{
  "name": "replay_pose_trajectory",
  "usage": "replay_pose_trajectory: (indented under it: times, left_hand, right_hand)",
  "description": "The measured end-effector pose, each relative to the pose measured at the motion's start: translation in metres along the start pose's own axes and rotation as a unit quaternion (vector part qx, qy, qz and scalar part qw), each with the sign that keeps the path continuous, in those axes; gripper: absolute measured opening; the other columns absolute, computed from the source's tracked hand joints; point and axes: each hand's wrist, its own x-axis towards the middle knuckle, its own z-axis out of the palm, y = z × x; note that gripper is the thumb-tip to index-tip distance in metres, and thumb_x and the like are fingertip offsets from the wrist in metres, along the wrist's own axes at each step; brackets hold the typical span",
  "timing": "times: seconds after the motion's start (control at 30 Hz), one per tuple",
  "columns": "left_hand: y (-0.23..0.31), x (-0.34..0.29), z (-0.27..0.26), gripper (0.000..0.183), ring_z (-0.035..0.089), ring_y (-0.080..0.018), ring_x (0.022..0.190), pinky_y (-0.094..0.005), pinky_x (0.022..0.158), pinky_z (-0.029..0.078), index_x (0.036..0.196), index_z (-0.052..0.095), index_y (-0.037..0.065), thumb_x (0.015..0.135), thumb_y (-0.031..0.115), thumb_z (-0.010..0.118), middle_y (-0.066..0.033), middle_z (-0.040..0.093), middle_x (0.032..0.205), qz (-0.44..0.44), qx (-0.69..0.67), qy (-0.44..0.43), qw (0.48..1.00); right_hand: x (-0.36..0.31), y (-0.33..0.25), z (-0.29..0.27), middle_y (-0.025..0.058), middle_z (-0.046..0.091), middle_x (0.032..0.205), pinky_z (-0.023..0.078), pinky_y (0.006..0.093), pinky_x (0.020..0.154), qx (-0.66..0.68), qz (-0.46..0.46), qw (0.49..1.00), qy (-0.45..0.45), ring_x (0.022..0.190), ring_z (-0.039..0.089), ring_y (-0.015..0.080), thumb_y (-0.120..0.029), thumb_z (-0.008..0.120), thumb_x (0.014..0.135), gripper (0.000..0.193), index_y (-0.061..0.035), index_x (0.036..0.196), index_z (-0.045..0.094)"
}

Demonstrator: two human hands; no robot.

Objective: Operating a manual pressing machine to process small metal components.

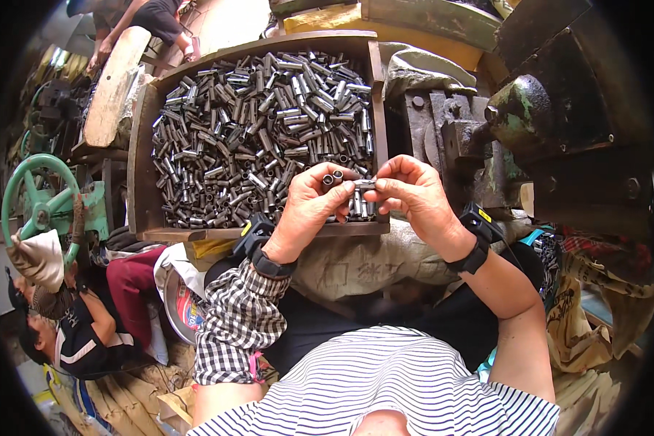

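My left hand (307, 211) is closed around short metal tubes (333, 179); two open tube ends show above its forefinger. Between its thumb and the fingertips of my right hand (421, 202) sits another small metal piece (363, 186), which both hands pinch. Its exact shape is partly covered by the fingers. Both hands are over the near right corner of a wooden tray (139, 167). A heap of short grey metal tubes (261, 123), some shiny and some dark, fills that tray.
To the right stands a dark, heavy machine (519, 109). A green handwheel (40, 196) is at the left, near another person (87, 320). A pale sack (370, 269) lies below the tray's near edge. A wooden board (116, 87) leans beyond the tray's left side.
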Motion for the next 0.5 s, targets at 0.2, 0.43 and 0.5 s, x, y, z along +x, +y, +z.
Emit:
replay_pose_trajectory:
  times: [0.2,0.43,0.5]
  left_hand:
    - [0.0019,-0.0005,0.003,0.018,0.056,-0.0052,0.057,-0.0187,0.051,0.047,0.101,0.06,0.001,0.087,0.012,0.063,-0.0011,0.06,0.073,0.0,0.005,0.002,1.0]
    - [0.0017,-0.0011,0.0045,0.018,0.056,-0.005,0.056,-0.0182,0.051,0.047,0.1,0.06,0.001,0.086,0.011,0.063,-0.0012,0.061,0.074,-0.007,0.008,0.009,1.0]
    - [0.0013,-0.0011,0.0045,0.018,0.056,-0.0051,0.057,-0.0182,0.051,0.047,0.1,0.06,0.001,0.086,0.011,0.063,-0.0012,0.061,0.073,-0.009,-0.012,0.011,1.0]
  right_hand:
    - [-0.0005,-0.001,-0.0008,0.0071,0.061,0.084,0.054,0.023,0.058,-0.006,-0.005,1.0,0.007,0.078,0.067,0.0161,-0.005,0.063,0.084,0.015,0.0001,0.094,0.053]
    - [-0.0001,0.0005,-0.0028,0.005,0.063,0.085,0.053,0.0223,0.058,-0.051,-0.022,0.998,0.001,0.079,0.067,0.0139,-0.007,0.065,0.083,0.017,-0.0029,0.095,0.054]
    - [-0.0004,0.0009,-0.0025,0.005,0.064,0.084,0.053,0.0216,0.058,-0.043,-0.032,0.998,0.019,0.077,0.067,0.0134,-0.007,0.065,0.083,0.016,-0.0031,0.095,0.054]
